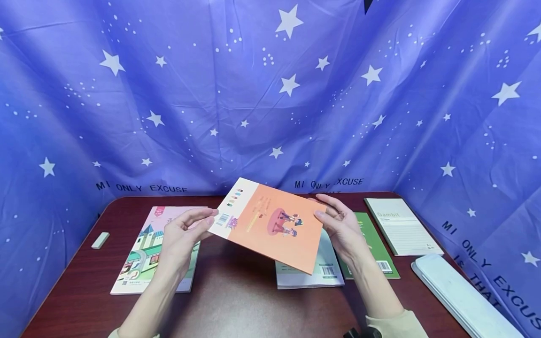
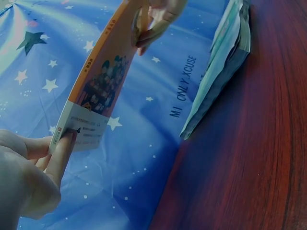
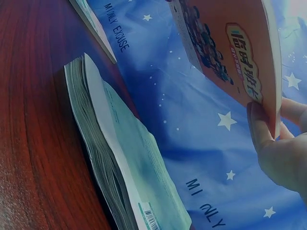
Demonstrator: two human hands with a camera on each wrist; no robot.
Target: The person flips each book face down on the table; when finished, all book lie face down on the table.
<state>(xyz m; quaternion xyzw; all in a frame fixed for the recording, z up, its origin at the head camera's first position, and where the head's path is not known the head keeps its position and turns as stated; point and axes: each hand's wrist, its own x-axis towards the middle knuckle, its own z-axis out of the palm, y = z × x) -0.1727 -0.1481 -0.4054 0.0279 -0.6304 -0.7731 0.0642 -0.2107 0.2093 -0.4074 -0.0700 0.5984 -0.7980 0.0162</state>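
Both hands hold an orange book [image 1: 270, 224] with a white strip and cartoon figures above the dark red table [image 1: 236, 300]. My left hand [image 1: 182, 234] pinches its left, white end; in the left wrist view the thumb lies on the book [image 2: 98, 79] near the barcode. My right hand [image 1: 340, 225] grips the right edge, and in the right wrist view the fingers hold the book [image 3: 230, 52] at its corner. The book is tilted, its near right corner lower.
A pink-and-green picture book [image 1: 145, 256] lies at left, a white eraser [image 1: 100, 240] beyond it. Under the held book lies a pale book [image 1: 325, 267], then a green book [image 1: 374, 244], a Gambit notepad [image 1: 401, 225] and a white case [image 1: 460, 293]. Star-print blue cloth [image 1: 270, 94] surrounds the table.
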